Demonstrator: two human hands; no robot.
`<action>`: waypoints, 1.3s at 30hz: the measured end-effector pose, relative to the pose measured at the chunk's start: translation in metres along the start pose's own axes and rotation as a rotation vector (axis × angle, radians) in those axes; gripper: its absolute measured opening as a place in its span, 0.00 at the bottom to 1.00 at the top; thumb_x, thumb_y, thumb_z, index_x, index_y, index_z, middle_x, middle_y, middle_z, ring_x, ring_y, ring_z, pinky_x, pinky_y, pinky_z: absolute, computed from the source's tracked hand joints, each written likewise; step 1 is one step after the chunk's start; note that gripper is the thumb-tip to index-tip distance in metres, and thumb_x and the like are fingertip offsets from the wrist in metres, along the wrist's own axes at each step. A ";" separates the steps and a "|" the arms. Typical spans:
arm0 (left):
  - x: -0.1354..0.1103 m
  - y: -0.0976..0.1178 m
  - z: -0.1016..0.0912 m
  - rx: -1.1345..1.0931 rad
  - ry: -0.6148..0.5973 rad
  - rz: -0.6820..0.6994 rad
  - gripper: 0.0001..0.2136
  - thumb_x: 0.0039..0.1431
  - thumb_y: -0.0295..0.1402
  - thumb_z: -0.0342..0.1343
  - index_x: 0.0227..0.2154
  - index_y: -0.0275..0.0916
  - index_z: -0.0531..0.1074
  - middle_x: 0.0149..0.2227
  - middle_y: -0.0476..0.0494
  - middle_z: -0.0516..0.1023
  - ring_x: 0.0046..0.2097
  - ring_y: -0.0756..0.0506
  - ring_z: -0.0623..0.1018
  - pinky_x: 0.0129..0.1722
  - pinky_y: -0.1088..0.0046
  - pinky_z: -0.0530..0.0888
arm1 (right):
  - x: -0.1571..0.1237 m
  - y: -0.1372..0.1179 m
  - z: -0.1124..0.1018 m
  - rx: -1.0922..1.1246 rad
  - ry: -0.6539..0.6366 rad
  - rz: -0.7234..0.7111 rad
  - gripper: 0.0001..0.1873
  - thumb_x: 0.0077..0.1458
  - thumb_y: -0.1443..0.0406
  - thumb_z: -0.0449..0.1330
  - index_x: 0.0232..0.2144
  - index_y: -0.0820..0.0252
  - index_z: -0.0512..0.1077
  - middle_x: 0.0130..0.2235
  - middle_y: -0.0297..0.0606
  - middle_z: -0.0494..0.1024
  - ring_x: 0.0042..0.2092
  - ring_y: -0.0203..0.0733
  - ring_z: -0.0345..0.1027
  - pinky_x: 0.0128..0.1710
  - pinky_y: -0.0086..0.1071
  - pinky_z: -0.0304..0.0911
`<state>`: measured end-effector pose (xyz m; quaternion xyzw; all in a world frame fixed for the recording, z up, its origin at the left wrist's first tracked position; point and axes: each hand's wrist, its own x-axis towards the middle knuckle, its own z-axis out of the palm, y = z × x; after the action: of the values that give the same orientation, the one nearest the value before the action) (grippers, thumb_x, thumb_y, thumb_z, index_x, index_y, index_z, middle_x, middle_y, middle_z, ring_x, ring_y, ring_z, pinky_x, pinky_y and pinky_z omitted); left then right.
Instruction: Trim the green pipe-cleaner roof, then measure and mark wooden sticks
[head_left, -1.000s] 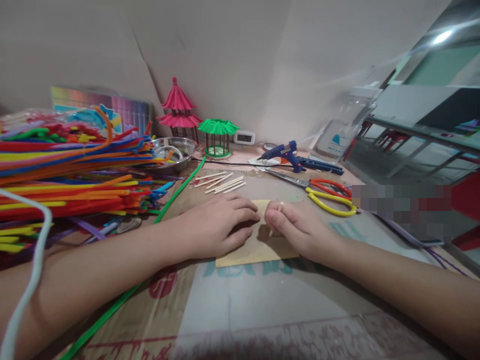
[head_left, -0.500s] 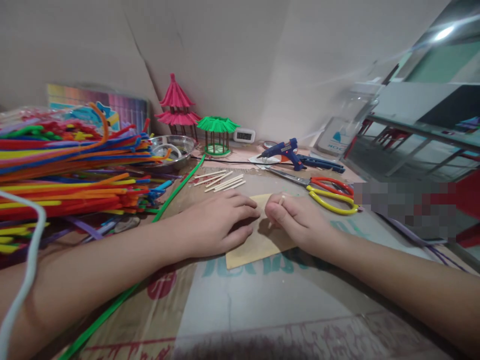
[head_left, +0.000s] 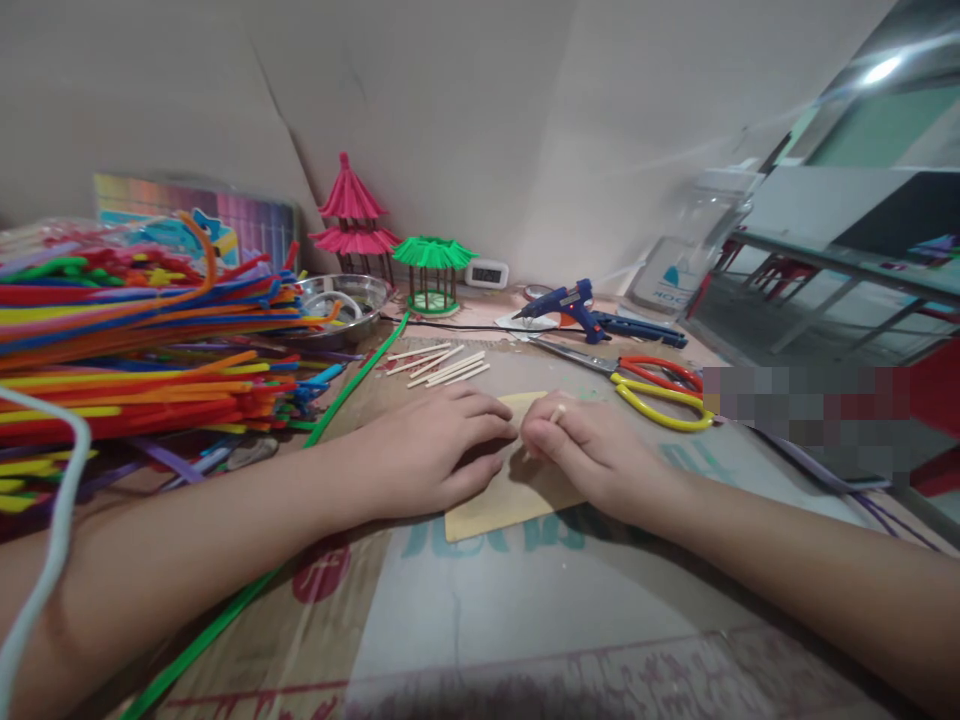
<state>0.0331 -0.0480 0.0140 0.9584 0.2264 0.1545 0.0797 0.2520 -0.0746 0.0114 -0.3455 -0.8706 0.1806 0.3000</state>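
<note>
A pale yellow sheet lies on the covered cardboard in front of me. My left hand rests palm down across its left part, fingers stretched out and a little apart. Over the right part, my right hand is closed in a pinch around a short wooden stick. The stick's top pokes out above the thumb, and its lower end comes down close to the sheet; whether it touches cannot be made out. Several similar loose sticks lie just beyond my left hand.
Scissors and a blue glue gun lie at the right back. Colourful pipe cleaners pile up at left beside a metal bowl. Pink and green model pavilions stand behind. A green strip crosses the left side.
My right hand has shifted slightly left toward my left hand, and the stick in it leans differently. My left hand stays in place on the sheet.
</note>
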 end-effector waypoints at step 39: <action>-0.007 0.009 -0.009 -0.074 0.437 -0.013 0.05 0.65 0.34 0.58 0.34 0.38 0.73 0.38 0.44 0.76 0.44 0.44 0.73 0.47 0.66 0.69 | 0.003 -0.001 0.003 0.447 0.091 0.298 0.06 0.58 0.62 0.61 0.31 0.56 0.78 0.33 0.36 0.81 0.35 0.39 0.76 0.35 0.32 0.72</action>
<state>0.0284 -0.0586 0.0225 0.8971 0.2385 0.3663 0.0647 0.2479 -0.0737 0.0104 -0.4029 -0.7343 0.3948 0.3776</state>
